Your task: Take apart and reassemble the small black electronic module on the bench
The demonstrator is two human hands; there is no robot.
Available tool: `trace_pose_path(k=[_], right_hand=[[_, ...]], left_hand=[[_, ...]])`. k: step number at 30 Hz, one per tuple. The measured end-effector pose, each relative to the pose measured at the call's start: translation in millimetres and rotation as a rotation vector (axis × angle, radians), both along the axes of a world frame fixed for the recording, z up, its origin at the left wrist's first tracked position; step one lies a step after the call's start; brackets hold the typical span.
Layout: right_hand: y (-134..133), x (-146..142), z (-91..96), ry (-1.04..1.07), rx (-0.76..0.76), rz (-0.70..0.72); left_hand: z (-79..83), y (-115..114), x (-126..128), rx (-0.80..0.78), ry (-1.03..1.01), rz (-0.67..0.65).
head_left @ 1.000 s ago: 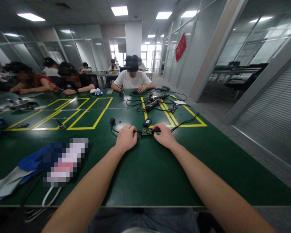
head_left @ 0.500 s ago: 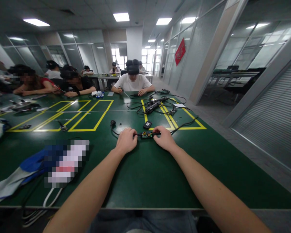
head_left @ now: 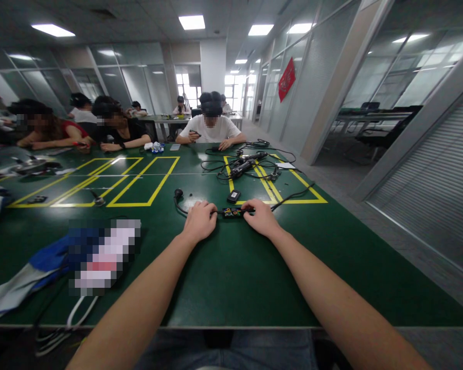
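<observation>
Change: the right hand point(head_left: 261, 218) has slid left along the board point(head_left: 230, 211); its fingertips now cover the board's right end, which showed bare a second ago.
Gap: the two hands stand closer together than before, and only the middle of the board shows between them.
Board: it has barely moved. It lies flat on the tabletop point(head_left: 231, 277), just near of the yellow tape point(head_left: 154, 185) and of a small black box point(head_left: 234, 196).
Meaning: both ends of the board are now under the fingers, so the work is a two-handed hold on it.
Left hand point(head_left: 199, 221): knuckles up in a loose fist, curled shut on the cord point(head_left: 176, 198) where it meets the board's left end. The cord loops away far and left to a round plug.
Right hand: palm down, wrist low, fingers bent and closed on the board's right end, where a second cord point(head_left: 293, 196) leaves to the right.
Arms: both forearms reach straight out from the near edge and converge on the board.
Beyond: a tangle of cables point(head_left: 247, 165) lies far of the box. The person opposite point(head_left: 210, 128) has lifted one hand off the tabletop.
</observation>
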State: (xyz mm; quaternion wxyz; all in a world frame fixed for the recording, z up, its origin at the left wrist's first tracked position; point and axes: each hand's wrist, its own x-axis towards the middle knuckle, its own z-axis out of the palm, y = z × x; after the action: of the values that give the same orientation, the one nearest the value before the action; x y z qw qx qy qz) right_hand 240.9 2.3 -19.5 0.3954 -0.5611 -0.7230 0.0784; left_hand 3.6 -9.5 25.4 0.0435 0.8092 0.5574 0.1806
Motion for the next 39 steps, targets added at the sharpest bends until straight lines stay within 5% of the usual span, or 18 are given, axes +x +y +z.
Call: trace_pose_path(k=[26, 39], right_hand=[[-1, 2, 1.9, 0.059, -0.022, 0.044], [-2, 4, 8.7, 0.016, -0.167, 0.023]], left_hand=[[-6.1, 8, -10, -0.016, -0.013, -0.151], [-19.4, 16, -14, 0.078, -0.005, -0.235]])
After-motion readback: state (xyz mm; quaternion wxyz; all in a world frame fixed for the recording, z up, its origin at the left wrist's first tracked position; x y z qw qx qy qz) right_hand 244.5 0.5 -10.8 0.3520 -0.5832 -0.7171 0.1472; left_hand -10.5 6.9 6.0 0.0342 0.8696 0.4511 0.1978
